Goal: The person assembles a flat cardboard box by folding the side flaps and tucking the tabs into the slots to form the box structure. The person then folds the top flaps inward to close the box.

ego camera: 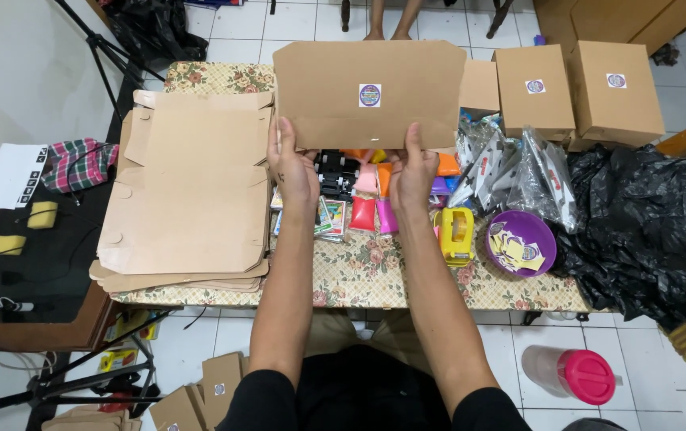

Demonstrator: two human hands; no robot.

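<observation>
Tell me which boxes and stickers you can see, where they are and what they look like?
Flat cardboard box: held up by both hands, brown, round purple-rimmed sticker.
Two closed boxes: back right, brown, round stickers.
Unfolded box stack: left, plain brown.
Purple bowl: right, holding yellow stickers.

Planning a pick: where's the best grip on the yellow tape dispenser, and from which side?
Grip the tape dispenser across its two flat long sides, coming from above. It stands upright and narrow, with the purple bowl close on its right and pouches to its left, so only the top is open.
</observation>
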